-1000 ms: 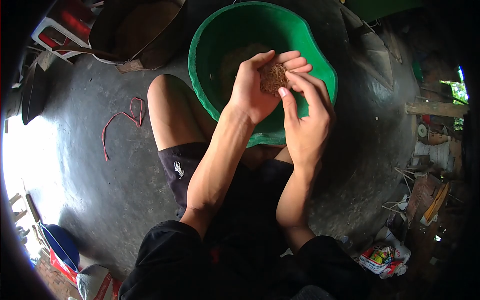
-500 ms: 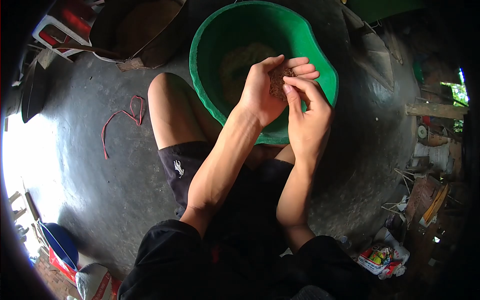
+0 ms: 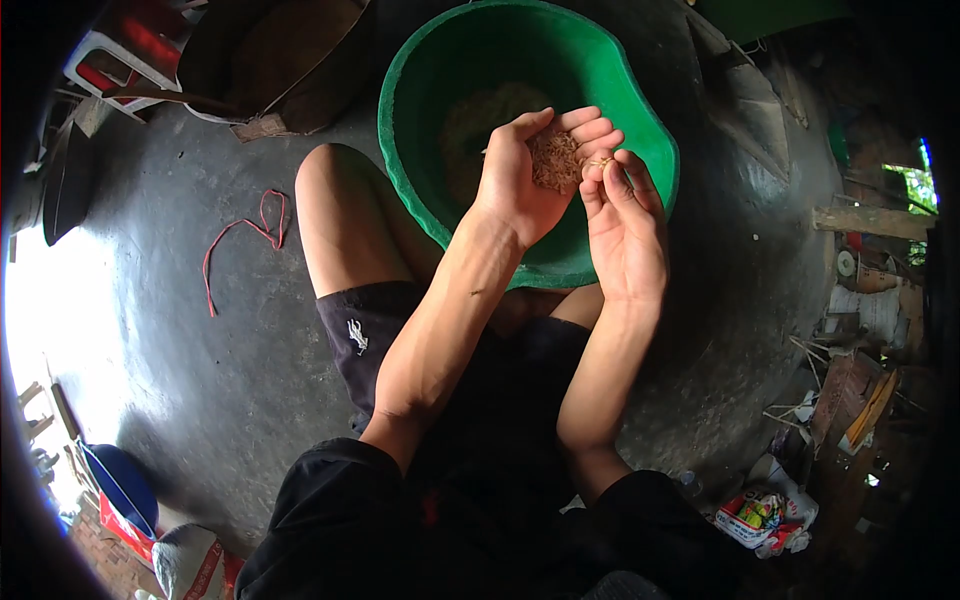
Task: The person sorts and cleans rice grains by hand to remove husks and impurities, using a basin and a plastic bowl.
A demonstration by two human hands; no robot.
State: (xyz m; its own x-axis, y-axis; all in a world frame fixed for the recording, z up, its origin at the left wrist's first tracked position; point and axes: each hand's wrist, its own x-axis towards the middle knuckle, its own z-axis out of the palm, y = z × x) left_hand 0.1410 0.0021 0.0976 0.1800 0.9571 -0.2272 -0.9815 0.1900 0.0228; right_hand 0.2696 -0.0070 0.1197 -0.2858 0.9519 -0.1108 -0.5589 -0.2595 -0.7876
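A heap of reddish-brown grains lies in the cupped palm of my left hand, which is turned up above the green basin. Just right of that palm, my right hand pinches a small pale yellowish bit between thumb and fingertips. Both hands are over the near part of the basin. Some dull, loose material shows in shadow at the basin's bottom.
A large dark pan with a handle stands at the upper left, beside a red and white stool. A red cord lies on the floor. Wood and bags are along the right edge; a blue basin is lower left.
My right hand has turned palm up and drawn slightly away from the left palm, with a pale bit now visible at its fingertips. More of the grains shows.
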